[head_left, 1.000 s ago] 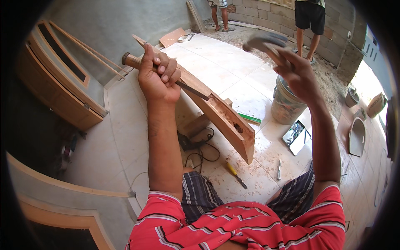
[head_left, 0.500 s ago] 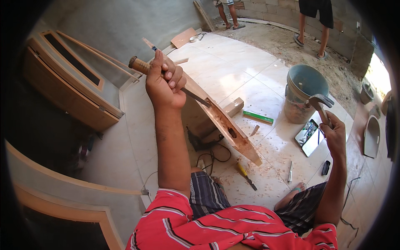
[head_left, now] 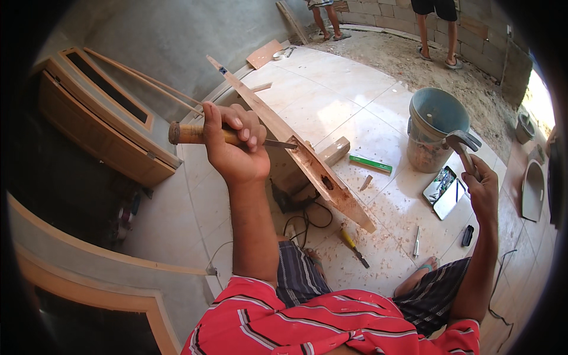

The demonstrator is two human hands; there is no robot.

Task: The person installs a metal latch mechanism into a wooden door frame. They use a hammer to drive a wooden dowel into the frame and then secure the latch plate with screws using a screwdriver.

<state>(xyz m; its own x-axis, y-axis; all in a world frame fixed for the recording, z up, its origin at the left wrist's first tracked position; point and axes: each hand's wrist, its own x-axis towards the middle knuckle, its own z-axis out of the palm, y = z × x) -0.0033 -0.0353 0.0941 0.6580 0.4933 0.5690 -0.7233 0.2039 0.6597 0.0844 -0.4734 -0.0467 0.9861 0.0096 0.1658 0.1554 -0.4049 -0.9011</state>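
From the head camera, the left hand [head_left: 236,148] is up in front of the person, its fingers [head_left: 244,127] wrapped tight around the round wooden handle of a chisel [head_left: 204,134]. The chisel's thin metal blade points right and its tip touches the top edge of a long wooden board [head_left: 307,160] — just beside a dark hole cut in that edge. The board stands on its edge on the tiled floor [head_left: 355,94] and runs away from the person.

The right hand [head_left: 482,189] is off to the right, well apart from the board. Its fingers are closed around the handle of a hammer [head_left: 464,145], and the metal head sits above the hand.

Near the hammer stands a blue bucket [head_left: 435,127]. A phone [head_left: 445,190] lies flat on the floor just beside the right hand. A green flat tool [head_left: 370,164] and a yellow-handled screwdriver [head_left: 353,245] lie among wood chips.
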